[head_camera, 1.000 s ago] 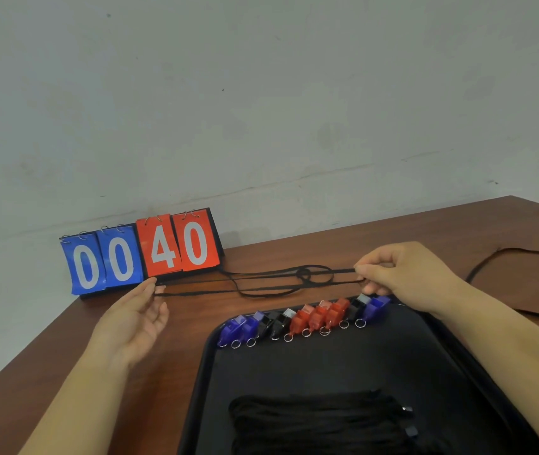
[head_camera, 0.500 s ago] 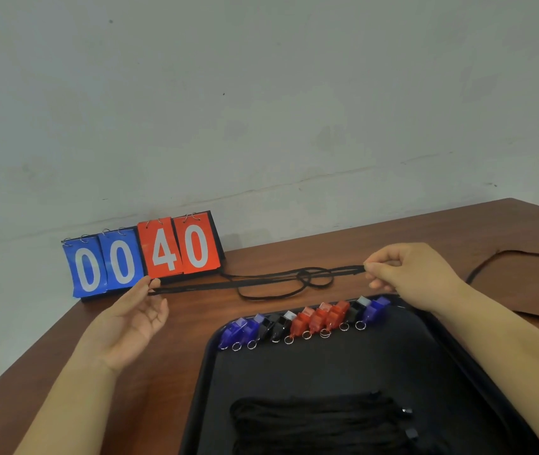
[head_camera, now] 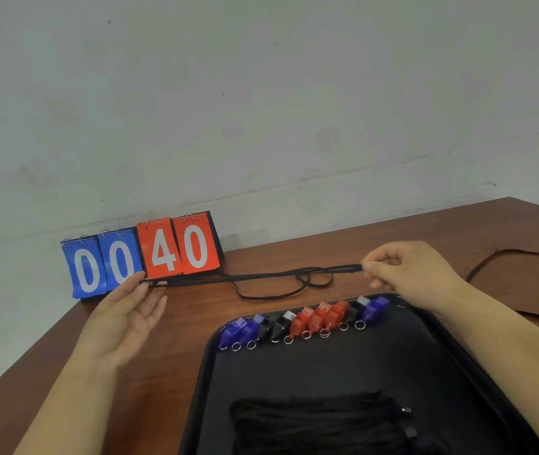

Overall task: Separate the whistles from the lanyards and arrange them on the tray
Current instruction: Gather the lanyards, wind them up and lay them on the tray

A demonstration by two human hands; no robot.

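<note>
Pale, scuffed wall [head_camera: 261, 93] with a faint horizontal line low down. Meets a reddish-brown wooden worktop [head_camera: 189, 339] along its base. Soft, even light.

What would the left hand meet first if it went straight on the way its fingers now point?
Most likely the scoreboard, near its red 4 card: the left hand, holding the black lanyard, points up toward it. Depth is unclear.
</note>
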